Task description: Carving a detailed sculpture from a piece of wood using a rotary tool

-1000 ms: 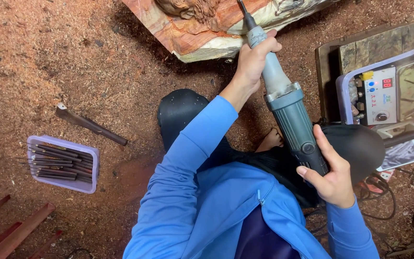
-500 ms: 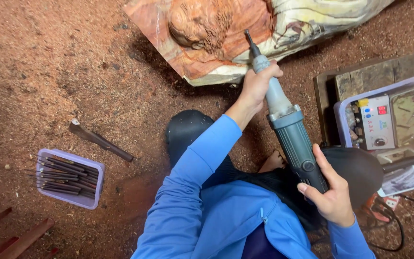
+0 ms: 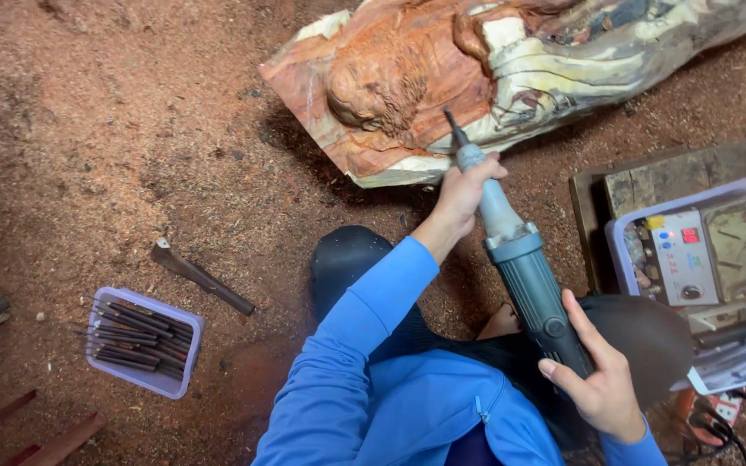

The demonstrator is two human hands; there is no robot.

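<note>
A grey-green power carving tool (image 3: 524, 267) slants from my lap up toward a big wood carving (image 3: 442, 78) lying on the sawdust floor. My left hand (image 3: 464, 194) grips the tool's slim pale neck just behind its dark bit, whose tip sits at the lower edge of the carving, below a rounded relief figure. My right hand (image 3: 602, 380) wraps the tool's thick rear body near my knee. Both arms wear blue sleeves.
A lilac tray (image 3: 144, 345) of several dark chisels lies at the left, with a loose dark chisel (image 3: 200, 276) beside it. At the right, a lilac bin (image 3: 692, 250) holds a small control box and bits, resting on a wooden block (image 3: 649, 185). Cables lie at bottom right.
The view has tilted down and back, so the whole carving shows. Both hands keep their grip, and the tool's tip stays at the carving's lower edge.
</note>
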